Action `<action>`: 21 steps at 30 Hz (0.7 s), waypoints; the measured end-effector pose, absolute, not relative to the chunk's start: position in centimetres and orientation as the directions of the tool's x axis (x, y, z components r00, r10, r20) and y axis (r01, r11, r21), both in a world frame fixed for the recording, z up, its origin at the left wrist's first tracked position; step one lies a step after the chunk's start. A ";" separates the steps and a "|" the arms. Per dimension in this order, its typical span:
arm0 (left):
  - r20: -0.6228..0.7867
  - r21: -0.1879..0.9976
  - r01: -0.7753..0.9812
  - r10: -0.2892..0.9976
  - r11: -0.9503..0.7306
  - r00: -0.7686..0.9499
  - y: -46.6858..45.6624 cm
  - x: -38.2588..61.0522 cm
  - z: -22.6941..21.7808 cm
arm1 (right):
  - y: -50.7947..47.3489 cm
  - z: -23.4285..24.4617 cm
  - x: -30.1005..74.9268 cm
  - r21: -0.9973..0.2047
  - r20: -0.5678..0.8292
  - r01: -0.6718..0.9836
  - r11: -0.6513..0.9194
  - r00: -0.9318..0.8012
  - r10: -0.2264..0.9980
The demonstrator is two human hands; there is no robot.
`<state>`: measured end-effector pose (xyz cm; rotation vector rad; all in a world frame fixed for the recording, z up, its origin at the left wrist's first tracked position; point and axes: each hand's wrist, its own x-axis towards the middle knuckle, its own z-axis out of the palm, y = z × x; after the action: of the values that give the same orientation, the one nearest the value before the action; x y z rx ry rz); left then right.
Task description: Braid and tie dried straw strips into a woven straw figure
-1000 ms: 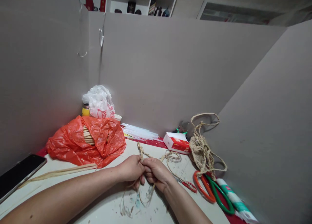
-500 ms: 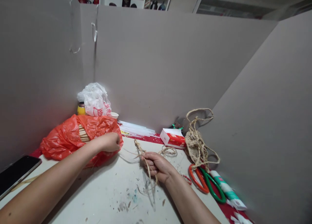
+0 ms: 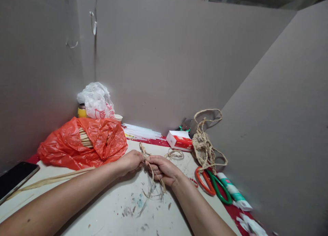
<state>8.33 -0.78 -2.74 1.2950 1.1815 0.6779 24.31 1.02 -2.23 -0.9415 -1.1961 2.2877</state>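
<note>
Over the middle of the table, my two hands meet at a short piece of braided straw cord. My right hand is closed round the braid's lower end, and loose straw strands hang from it toward the tabletop. My left hand is closed too, its fingertips pinching at the strands just beside the right fingers. Exactly which strand sits in the left fingertips is hidden. Behind the right hand lies a small coil of cord.
At left, a red plastic bag holds straw strips; a phone and long straw strips lie nearer. At right are a red-and-white box, woven straw cord, orange and green handles and a white-and-teal roll.
My left hand has come back from beside the red bag, moving right to meet my right hand at the braid. The view has tilted down slightly.
</note>
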 end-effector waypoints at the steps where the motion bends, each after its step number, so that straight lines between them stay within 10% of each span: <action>1: -0.259 0.953 0.236 0.918 0.192 0.301 -0.8 8.1 -2.6 | 1.0 -2.2 24.4 -0.838 -0.383 -0.018 -0.545 -0.692 0.612; 7: -0.138 0.933 0.360 0.939 0.016 0.316 -0.4 7.4 -2.4 | 0.9 -2.3 24.5 -0.934 -0.345 0.167 -0.315 -0.645 0.682; 21: -0.373 0.915 0.298 0.851 0.272 0.369 -0.3 7.4 -2.5 | 0.5 -2.5 24.1 -0.770 -0.065 0.556 0.312 -0.555 0.829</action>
<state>7.37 -0.31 -2.50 1.2911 1.1862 0.5238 24.14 0.53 -2.46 -1.2412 -2.2405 1.1048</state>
